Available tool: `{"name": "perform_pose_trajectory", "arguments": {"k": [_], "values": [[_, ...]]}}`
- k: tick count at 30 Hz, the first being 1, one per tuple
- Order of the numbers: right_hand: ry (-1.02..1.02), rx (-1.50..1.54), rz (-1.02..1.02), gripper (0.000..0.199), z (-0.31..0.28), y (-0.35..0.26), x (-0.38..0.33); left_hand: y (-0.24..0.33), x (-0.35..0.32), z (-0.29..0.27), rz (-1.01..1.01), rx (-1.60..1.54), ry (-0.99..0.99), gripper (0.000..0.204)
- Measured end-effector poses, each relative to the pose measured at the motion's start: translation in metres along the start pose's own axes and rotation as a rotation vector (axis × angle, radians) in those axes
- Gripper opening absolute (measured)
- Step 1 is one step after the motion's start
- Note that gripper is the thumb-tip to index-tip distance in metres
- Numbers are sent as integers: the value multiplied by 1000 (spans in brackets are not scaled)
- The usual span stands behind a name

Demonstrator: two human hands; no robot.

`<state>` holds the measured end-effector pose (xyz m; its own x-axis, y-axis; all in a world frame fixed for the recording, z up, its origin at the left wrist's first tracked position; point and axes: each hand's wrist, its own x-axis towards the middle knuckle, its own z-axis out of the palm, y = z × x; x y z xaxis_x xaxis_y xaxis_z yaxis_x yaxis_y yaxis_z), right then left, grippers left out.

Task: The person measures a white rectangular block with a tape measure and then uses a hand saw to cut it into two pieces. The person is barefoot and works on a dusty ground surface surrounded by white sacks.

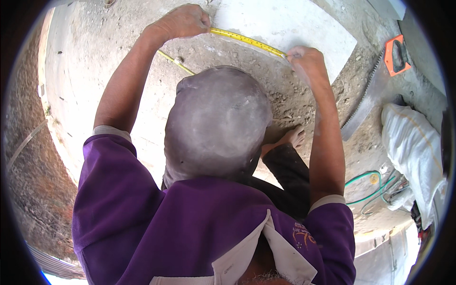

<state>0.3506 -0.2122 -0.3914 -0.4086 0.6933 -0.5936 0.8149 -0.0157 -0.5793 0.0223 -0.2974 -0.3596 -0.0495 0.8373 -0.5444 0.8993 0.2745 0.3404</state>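
A yellow tape measure (249, 41) stretches between my two hands over the dusty ground, along the near edge of a white flat sheet (280, 21). My left hand (187, 21) is closed around the tape at its left end. At the other end, my right hand (306, 61) pinches the blade's tip near the sheet's right side. A further length of yellow blade runs from below my left wrist toward my bent knee (218, 123), which hides where it ends. The tape's case cannot be seen.
A handsaw (368, 92) with an orange handle lies to the right. Beyond it sits a white woven sack (411, 142), with a green hose or cable (368, 178) on the ground nearby. Loose soil and small stones surround my bare foot (295, 137).
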Motion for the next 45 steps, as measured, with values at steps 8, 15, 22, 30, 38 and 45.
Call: {"name": "perform_pose_trajectory", "arguments": {"k": [8, 15, 22, 30, 38, 45], "values": [[59, -10, -14, 18, 5, 3, 0, -5, 10, 8, -64, 42, -12, 27], [97, -73, -103, 19, 8, 4, -2, 1, 5, 2, -24, 39, -32, 27], [51, -110, -16, 20, -2, -18, -3, -9, 5, 9, 18, 24, 4, 27], [109, -250, -154, 19, 27, -1, -2, -5, 8, 17, -38, 77, -50, 24], [153, -313, -121, 22, 5, -16, -1, 5, -1, 9, -77, 38, 20, 25], [239, -284, -189, 20, 43, 9, -4, -2, 6, 10, 0, 79, -45, 25]]}}
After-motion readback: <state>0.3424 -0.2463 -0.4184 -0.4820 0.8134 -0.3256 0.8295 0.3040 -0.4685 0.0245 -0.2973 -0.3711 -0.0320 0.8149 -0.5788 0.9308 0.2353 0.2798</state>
